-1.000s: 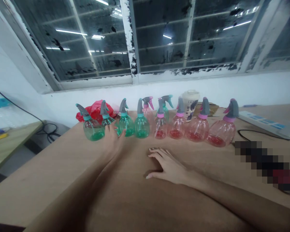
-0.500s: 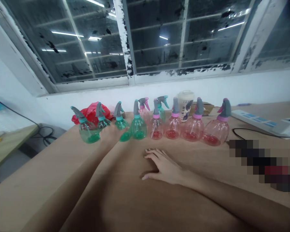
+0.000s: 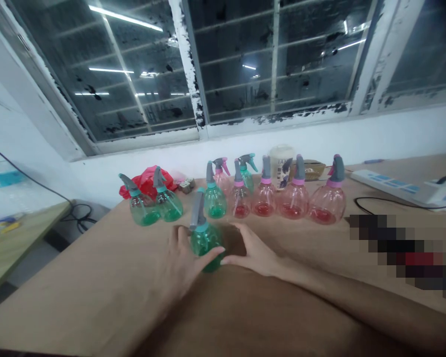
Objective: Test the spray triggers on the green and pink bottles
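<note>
My left hand (image 3: 184, 260) is wrapped round a green spray bottle (image 3: 204, 240), its thumb across the front. The bottle tilts slightly, with its grey trigger head up. My right hand (image 3: 262, 253) is just to the bottle's right, fingers and thumb apart and curved towards it. Whether the right fingertips touch the bottle I cannot tell. Behind them, a row holds several spray bottles: a green bottle (image 3: 144, 208) at the left end, another green bottle (image 3: 215, 201) near the middle, and pink bottles such as the large pink bottle (image 3: 327, 203) on the right.
Behind the row are a red plastic bag (image 3: 152, 181), a paper cup (image 3: 281, 168), a small cardboard box (image 3: 308, 170) and two more spray bottles. On the right lie a white power strip (image 3: 388, 186) and a black cable (image 3: 394, 201). A second table (image 3: 26, 243) is at left.
My left hand has drawn a green spray bottle out of the row towards me, leaving a gap between the other green ones. My right hand has stayed nearly in place, its fingers curving more.
</note>
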{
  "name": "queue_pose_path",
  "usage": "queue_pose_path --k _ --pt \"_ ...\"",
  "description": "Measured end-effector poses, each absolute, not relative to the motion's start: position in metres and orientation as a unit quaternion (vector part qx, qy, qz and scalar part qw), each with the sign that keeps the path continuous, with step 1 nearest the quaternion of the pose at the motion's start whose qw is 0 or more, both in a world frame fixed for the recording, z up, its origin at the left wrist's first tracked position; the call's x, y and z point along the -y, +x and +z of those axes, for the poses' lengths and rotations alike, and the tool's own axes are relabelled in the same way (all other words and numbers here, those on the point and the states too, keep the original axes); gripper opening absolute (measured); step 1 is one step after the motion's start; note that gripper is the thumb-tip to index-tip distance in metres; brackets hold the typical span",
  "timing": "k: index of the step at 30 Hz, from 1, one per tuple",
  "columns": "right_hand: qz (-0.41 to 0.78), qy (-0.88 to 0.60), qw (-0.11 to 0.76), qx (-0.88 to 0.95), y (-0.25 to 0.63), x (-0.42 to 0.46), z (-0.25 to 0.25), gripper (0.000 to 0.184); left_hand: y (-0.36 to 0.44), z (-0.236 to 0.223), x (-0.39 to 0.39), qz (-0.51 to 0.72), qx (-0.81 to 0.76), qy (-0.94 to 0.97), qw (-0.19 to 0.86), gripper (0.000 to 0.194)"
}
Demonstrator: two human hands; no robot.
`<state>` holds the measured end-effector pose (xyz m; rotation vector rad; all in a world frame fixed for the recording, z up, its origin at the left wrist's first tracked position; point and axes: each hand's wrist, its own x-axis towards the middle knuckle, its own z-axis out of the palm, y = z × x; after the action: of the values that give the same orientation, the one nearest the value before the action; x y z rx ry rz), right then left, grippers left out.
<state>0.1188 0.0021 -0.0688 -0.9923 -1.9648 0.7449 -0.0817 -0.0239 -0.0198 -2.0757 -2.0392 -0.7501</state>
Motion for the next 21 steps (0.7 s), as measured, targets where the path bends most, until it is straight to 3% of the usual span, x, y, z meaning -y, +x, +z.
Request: queue_pose_path --k 6,11,14,17,21 --pt "0.246 -0.404 0.521 0.711 0.124 -0.003 -0.024 0.101 -0.02 -0.024 0.027 -0.18 0.667 -0.718 -0.082 0.06" --pt "0.24 -0.45 0.579 0.637 0.132 -0.011 -0.012 0.067 0.01 -0.038 0.013 -0.302 0.548 -0.766 -0.145 0.076" --pt "0.239 -0.431 0.577 0.651 0.135 -0.011 -0.013 0.047 0.009 -0.053 0.008 -0.358 0.472 -0.775 -0.221 0.072" --pt "0.253 -0.408 0.557 0.678 0.138 -0.008 -0.013 0.04 0.004 -0.064 0.008 -0.39 0.397 -0.777 -0.293 0.065" --pt "0.236 -0.356 0.566 0.705 0.143 -0.01 -0.014 0.046 0.002 -0.067 0.01 -0.398 0.37 -0.765 -0.346 0.062"
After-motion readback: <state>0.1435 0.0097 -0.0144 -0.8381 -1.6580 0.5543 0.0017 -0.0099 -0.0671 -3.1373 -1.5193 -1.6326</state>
